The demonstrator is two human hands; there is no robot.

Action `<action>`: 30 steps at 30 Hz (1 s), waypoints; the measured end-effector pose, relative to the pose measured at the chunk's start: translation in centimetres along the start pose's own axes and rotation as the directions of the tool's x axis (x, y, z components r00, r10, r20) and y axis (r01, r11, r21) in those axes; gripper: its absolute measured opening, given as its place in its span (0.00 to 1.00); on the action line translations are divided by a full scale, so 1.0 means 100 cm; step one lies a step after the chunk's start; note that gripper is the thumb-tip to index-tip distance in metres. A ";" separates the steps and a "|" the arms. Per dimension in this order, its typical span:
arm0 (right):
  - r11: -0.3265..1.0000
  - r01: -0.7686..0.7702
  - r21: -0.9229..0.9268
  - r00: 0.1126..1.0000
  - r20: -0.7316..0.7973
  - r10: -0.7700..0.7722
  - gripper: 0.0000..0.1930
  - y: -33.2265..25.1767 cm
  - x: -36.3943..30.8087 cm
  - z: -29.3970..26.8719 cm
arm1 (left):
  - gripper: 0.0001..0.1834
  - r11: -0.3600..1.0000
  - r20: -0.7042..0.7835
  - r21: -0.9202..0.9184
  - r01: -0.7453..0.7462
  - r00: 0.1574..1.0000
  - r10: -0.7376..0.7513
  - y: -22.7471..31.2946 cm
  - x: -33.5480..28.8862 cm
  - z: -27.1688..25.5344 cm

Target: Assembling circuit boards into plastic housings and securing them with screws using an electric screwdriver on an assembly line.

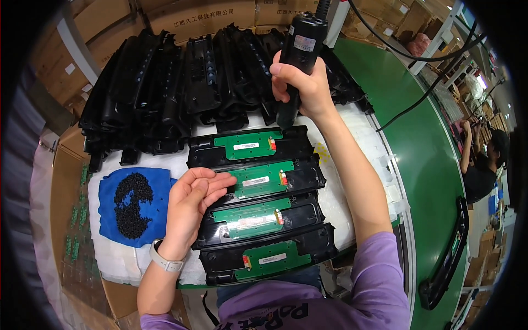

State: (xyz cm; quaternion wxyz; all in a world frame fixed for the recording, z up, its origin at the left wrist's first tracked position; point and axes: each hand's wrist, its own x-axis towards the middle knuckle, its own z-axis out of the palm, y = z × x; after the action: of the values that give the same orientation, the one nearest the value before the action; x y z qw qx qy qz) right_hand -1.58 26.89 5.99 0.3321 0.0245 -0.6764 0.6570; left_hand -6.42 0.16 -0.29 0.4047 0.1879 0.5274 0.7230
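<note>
Factory workshop, circuit boards [258,181], cardboard cartons [245,14]

Four housings [306,172] in a column, a board [250,190] in each. Cloth [163,184] left, screws [141,190] on it. Pile [206,82] behind. Driver [306,45] tip by rearmost housing's right end. Belt [393,96] far right.

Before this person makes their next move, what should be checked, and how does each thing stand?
1. Black corded tool gripped in the right hand: ok.
2. Left hand clear of the tool's tip: ok.
3. Green board on each of the four nearest black panels: ok.
4. Small black parts on the blue cloth: ok.
5. Tip touching the farthest of these panels: cannot tell.
6. Left hand holding a small part: cannot tell.
</note>
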 end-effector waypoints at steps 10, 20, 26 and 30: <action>0.998 0.004 -0.070 0.998 0.058 0.000 0.10 -0.003 -0.001 0.003 | 0.13 1.000 0.027 0.006 0.011 1.000 -0.011 0.005 -0.004 0.001; 0.978 0.027 0.206 0.982 0.175 -0.064 0.12 -0.035 -0.018 0.033 | 0.03 0.988 0.155 -0.133 0.079 0.986 -0.058 0.003 -0.005 -0.002; 0.740 0.013 0.673 0.962 0.194 -0.193 0.11 -0.052 -0.036 0.062 | 0.06 0.991 0.159 -0.116 0.064 0.986 -0.045 0.008 -0.007 0.001; 0.722 0.014 0.692 0.969 0.169 -0.181 0.11 -0.051 -0.041 0.066 | 0.05 0.990 0.221 -0.130 0.061 0.975 -0.031 0.008 -0.007 0.002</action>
State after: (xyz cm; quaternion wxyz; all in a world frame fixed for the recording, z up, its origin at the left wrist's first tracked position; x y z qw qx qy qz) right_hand 1.19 18.55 9.02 0.2552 0.2549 -0.4168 0.8343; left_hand -6.11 -0.38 0.62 0.4888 0.2257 0.4335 0.7227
